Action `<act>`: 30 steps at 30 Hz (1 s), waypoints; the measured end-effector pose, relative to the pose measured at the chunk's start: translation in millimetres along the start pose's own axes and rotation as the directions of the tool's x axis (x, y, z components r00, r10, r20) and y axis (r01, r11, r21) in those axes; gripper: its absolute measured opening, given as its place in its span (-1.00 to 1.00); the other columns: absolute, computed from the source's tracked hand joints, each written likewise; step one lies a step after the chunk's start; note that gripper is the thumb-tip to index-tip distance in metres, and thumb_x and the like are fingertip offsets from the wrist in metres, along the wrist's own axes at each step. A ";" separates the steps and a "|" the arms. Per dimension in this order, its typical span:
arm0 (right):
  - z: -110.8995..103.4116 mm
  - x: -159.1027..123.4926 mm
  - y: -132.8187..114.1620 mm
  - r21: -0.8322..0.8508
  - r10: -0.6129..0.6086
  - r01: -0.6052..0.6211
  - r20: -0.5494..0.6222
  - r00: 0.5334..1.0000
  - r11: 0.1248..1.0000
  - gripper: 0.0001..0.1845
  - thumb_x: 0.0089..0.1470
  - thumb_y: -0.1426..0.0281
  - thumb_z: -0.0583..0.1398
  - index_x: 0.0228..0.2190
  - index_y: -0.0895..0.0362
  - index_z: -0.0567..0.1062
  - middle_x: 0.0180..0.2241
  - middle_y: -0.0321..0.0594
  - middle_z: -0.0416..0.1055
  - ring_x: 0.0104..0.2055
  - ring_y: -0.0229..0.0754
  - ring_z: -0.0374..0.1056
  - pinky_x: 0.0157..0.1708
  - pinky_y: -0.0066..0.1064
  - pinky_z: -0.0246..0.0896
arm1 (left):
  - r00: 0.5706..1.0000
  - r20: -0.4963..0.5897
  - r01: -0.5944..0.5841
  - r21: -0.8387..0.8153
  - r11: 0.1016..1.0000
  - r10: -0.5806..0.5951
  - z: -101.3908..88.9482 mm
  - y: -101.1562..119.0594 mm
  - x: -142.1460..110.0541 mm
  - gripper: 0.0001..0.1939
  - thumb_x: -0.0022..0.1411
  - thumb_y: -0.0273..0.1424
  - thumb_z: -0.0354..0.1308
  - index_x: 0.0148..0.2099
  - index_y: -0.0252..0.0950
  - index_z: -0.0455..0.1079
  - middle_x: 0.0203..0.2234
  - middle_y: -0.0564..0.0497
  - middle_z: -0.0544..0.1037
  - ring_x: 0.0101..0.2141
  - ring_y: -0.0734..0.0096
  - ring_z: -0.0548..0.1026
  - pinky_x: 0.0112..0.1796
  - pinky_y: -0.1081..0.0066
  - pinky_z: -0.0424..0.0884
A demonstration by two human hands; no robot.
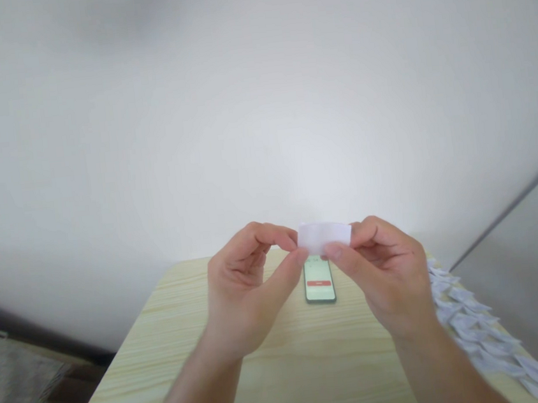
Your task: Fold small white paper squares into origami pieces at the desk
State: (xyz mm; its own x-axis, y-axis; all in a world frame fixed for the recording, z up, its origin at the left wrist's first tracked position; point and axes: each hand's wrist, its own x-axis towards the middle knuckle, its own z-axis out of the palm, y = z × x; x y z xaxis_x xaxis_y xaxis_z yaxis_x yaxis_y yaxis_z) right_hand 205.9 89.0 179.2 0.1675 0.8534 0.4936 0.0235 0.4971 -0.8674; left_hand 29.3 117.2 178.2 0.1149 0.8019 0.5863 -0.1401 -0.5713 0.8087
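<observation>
A small white piece of paper [324, 234] is held up above the table between both hands. At its left end, my left hand [252, 286] pinches it with thumb and index finger. My right hand [386, 269] grips the right part, its thumb pressed on the near face and its fingers behind. Below and beyond the paper a smartphone [319, 286] lies on the table with its screen lit and a red button showing. The phone's upper part is hidden by the paper and my thumbs.
Along the right edge of the light wood table [178, 339] lie several folded white paper pieces [479, 327], partly behind my right forearm. A white wall [260, 113] rises behind the table. At the lower left, beyond the table edge, the floor area is dark.
</observation>
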 end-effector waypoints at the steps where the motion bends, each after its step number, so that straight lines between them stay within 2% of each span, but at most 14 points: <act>1: 0.2 0.1 0.0 -0.001 -0.003 0.003 0.001 1.000 1.000 -0.76 0.10 0.35 0.40 -0.48 0.04 0.46 -0.48 -0.33 0.43 -0.42 -0.22 0.35 -0.37 -0.35 0.35 | 1.000 -0.004 0.000 0.004 1.000 0.000 0.2 0.0 -0.1 -0.88 0.22 -0.48 0.36 -0.24 -0.24 0.48 -0.31 -0.02 0.61 -0.26 0.34 0.56 -0.18 0.30 0.52; 12: 0.5 -1.6 6.4 0.000 -0.034 0.034 0.011 0.999 0.999 -0.76 0.12 0.34 0.39 -0.46 0.04 0.43 -0.47 -0.32 0.41 -0.42 -0.22 0.33 -0.41 -0.36 0.30 | 1.000 -0.030 0.006 0.008 1.000 -0.006 0.8 2.8 1.8 -0.87 0.18 -0.49 0.40 -0.26 -0.26 0.50 -0.33 -0.03 0.61 -0.27 0.34 0.57 -0.23 0.35 0.51; 18: 0.2 -0.9 2.2 -0.002 -0.020 0.020 0.043 0.999 1.000 -0.78 0.13 0.40 0.39 -0.45 0.05 0.45 -0.43 -0.30 0.47 -0.40 -0.23 0.36 -0.37 -0.36 0.30 | 0.998 -0.062 0.007 0.018 1.000 -0.005 1.0 1.9 2.4 -0.85 0.15 -0.49 0.42 -0.27 -0.28 0.50 -0.35 -0.04 0.61 -0.28 0.34 0.56 -0.27 0.39 0.49; 22: 0.1 -1.8 -1.1 -0.017 -0.009 0.010 0.026 1.000 1.000 -0.81 0.11 0.40 0.40 -0.40 0.05 0.47 -0.36 -0.27 0.53 -0.34 -0.18 0.44 -0.31 -0.30 0.38 | 0.996 -0.068 0.060 0.008 0.998 -0.059 -0.3 3.5 2.3 -0.73 0.13 -0.48 0.44 -0.14 -0.25 0.47 -0.36 -0.01 0.62 -0.33 0.37 0.57 -0.31 0.41 0.47; 26: -0.3 -3.5 -2.4 -0.035 -0.007 0.007 0.002 1.000 0.999 -0.82 0.10 0.39 0.41 -0.33 0.03 0.49 -0.34 -0.26 0.55 -0.31 -0.16 0.48 -0.28 -0.28 0.43 | 0.993 -0.026 0.119 -0.009 0.993 -0.119 -2.0 5.2 2.2 -0.60 0.15 -0.46 0.43 0.02 -0.21 0.45 -0.39 0.02 0.64 -0.37 0.40 0.55 -0.30 0.41 0.45; 30: 1.0 -5.0 -0.1 -0.041 -0.028 0.028 0.003 1.000 0.999 -0.82 0.11 0.40 0.40 -0.31 0.04 0.49 -0.29 -0.24 0.58 -0.26 -0.14 0.51 -0.23 -0.27 0.46 | 0.990 0.003 0.139 -0.011 0.990 -0.139 -3.5 2.8 2.1 -0.74 0.19 -0.44 0.41 -0.06 -0.24 0.53 -0.33 -0.02 0.65 -0.32 0.40 0.56 -0.27 0.41 0.46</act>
State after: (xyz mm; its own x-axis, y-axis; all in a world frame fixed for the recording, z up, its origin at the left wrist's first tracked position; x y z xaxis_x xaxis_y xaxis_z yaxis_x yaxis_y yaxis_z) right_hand 204.1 84.9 176.9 0.1641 0.8394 0.5181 0.0686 0.5142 -0.8549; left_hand 25.7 117.9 181.5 0.1364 0.8730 0.4682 -0.1332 -0.4522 0.8819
